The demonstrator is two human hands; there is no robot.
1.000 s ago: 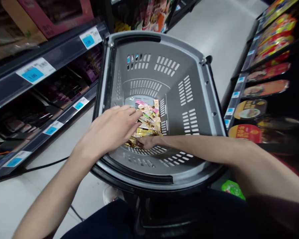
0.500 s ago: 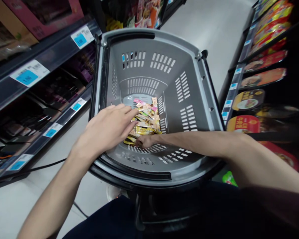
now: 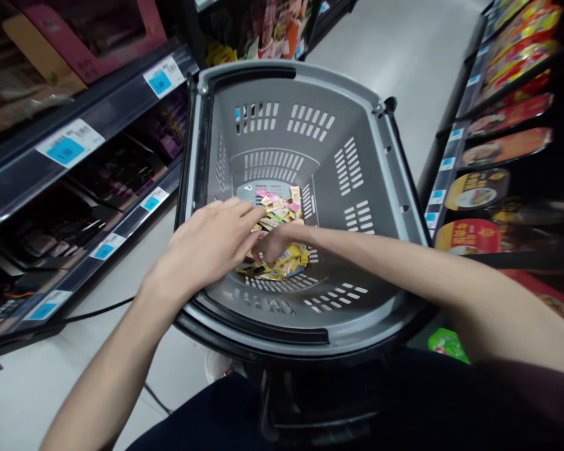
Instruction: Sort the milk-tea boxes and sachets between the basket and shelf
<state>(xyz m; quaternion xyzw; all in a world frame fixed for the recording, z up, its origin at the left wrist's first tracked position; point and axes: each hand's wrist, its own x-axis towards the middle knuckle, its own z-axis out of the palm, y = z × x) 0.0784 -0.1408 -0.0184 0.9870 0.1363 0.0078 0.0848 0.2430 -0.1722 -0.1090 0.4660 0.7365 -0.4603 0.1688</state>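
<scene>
A grey shopping basket [image 3: 348, 144] stands below me, with small yellow, pink and cream packets [image 3: 282, 266] piled on its floor. My left hand [image 3: 216, 235] is inside its left part, palm down, fingers stretched towards the packets and thumb apart from them. It seems to hold nothing. Deep in the basket, my right hand [image 3: 275, 244] is over the middle of the pile, its fingers bent downward and close to the left thumb. Motion blurs the right fingers, so whether a packet is between them cannot be made out.
Shelves with blue price labels [image 3: 66, 150] run along the left. On the right, shelves hold round-lidded food packs [image 3: 479, 190] and red-yellow bags [image 3: 529, 41]. A black cable [image 3: 103, 310] lies on the pale floor [image 3: 399, 47]. A green packet [image 3: 446, 344] is beside the basket.
My right hand has moved up from the near edge of the packet pile to its middle, beside the left thumb. Yellow packets at the near end have shifted. My left hand keeps its pose.
</scene>
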